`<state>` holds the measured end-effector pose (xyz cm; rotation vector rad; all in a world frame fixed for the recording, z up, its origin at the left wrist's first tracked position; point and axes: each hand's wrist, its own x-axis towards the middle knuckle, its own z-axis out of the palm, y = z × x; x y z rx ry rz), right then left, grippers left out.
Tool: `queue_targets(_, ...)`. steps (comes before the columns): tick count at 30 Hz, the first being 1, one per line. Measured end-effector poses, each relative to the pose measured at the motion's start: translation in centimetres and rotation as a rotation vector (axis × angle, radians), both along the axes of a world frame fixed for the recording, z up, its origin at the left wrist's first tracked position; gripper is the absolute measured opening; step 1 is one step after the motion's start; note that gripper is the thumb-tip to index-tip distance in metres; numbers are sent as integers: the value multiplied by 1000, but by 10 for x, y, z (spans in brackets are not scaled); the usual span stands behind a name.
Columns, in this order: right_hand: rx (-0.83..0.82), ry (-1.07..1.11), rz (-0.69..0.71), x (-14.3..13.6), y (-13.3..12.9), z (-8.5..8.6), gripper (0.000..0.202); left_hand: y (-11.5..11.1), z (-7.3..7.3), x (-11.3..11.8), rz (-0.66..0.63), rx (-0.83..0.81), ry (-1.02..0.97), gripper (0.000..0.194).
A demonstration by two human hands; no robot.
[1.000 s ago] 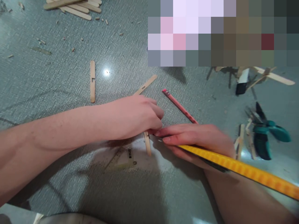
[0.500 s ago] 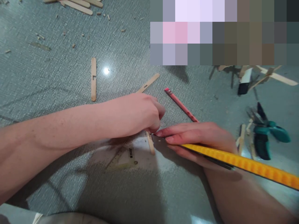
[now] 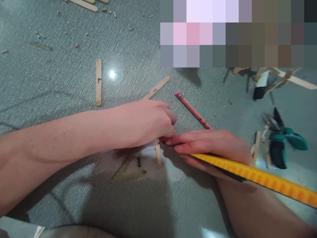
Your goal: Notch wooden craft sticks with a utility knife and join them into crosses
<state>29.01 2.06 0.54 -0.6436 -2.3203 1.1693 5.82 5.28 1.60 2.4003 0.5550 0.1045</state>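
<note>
On the near side of the pink pencil with the pink rubber end (image 3: 193, 110), the two hands are working close together, with their fingertips almost meeting. The left hand (image 3: 153, 120) is curling around the top of a small, flat, light wooden stick (image 3: 158, 155). The right hand (image 3: 213, 143) is gripping a long yellow bumpy tool (image 3: 242, 168), and its thin dark metal end (image 3: 170, 146) is pointing at the stick's side. It looks like the person is cutting or scraping a notch. That seems to be calling for a still stick, small careful pushes and fingers out of the way.

To the left of the pencil, a notched flat wooden stick (image 3: 98, 96) is lying alone. Nearer the pencil, a slotted flat wooden stick (image 3: 162, 83) is poking out past the left hand.

The left hand is hiding the stick's top, so I can't tell how deep the notch is going. The right hand is covering the pencil's other end. The yellow tool is running out of view. Beyond the pencil, big coloured squares are covering things up.
</note>
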Motion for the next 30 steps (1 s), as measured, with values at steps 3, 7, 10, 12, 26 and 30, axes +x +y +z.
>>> queue_targets(3, -46, 39, -2, 1, 1, 0, 12, -1, 0, -1, 15, 10, 14, 23)
queue_targets(7, -47, 53, -19, 0, 1, -1, 10, -1, -4, -2, 22, 3, -23, 23)
queue_targets(10, -36, 53, -20, -2, 0, -2, 9, -1, -8, -2, 30, -3, -32, 23)
queue_targets(12, -39, 61, -19, -3, -1, -2, 9, 0, -10, -2, 29, 2, -14, 22)
queue_targets(26, 31, 4, 46, 0, 2, -2, 10, -2, 0, 3, 15, -16, 60, 16)
queue_targets(30, 54, 2, 18, -1, -1, -2, 9, -2, 1, 4, -8, -21, 88, 16)
